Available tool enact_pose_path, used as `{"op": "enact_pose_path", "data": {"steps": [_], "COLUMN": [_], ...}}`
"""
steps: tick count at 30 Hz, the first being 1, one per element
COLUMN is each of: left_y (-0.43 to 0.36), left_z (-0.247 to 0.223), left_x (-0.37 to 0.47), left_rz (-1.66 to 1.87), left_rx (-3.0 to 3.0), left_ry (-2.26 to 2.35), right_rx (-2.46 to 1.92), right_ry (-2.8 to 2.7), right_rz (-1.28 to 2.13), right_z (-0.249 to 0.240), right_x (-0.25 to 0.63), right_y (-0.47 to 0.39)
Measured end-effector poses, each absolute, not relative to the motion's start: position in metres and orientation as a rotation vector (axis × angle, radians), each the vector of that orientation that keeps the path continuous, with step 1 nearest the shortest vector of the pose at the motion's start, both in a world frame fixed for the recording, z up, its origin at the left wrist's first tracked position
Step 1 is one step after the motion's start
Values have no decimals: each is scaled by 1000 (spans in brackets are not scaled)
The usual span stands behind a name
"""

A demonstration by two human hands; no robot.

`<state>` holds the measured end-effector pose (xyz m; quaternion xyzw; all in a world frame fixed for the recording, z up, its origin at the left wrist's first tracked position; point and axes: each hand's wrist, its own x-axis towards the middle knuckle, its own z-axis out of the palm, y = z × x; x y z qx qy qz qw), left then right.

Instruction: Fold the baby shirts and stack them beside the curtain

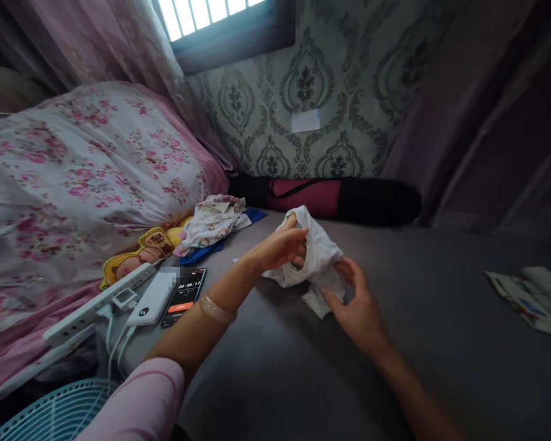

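Observation:
A crumpled white garment [319, 248] is held up a little above the grey bed surface, its round opening facing left. My left hand [284, 245] reaches into that opening, fingers bent against the inside of the rim; the fabric hides some fingertips. On the garment's right side, my right hand [358, 306] grips the cloth between thumb and fingers. Part of the garment hangs down below the hands. Its exact kind cannot be made out.
Left are piled clothes [215, 223], a yellow cartoon cushion [151, 248], a phone [183, 297], a white power bank [153, 300] and a power strip [98, 303]. A black-and-pink long bag [307, 196] lies along the wall. Folded clothes [532, 297] lie right.

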<state>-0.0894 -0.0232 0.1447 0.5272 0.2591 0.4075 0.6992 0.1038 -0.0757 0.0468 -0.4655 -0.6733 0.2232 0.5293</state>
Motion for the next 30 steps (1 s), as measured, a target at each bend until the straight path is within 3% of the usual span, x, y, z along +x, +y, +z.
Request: {"op": "enact_pose_path", "data": {"steps": [6, 12, 19, 25, 30], "left_y": [-35, -35, -24, -22, -28], "left_z": [130, 114, 101, 95, 91], "left_x": [-70, -64, -54, -36, -20], "left_rz": [968, 1055, 1062, 1077, 993], "left_rx": [1053, 1088, 988, 908, 962], "left_ry": [568, 590, 711, 761, 718], "right_rx": [-1216, -1206, -1297, -1473, -1292], "right_ry": [-1544, -1533, -1543, -2067, -1895], "right_rz": [351, 739, 332, 313, 143], "right_z": [37, 50, 97, 108, 114], "right_x": [120, 145, 180, 218, 191], "right_y": [-60, -52, -65, -72, -76]}}
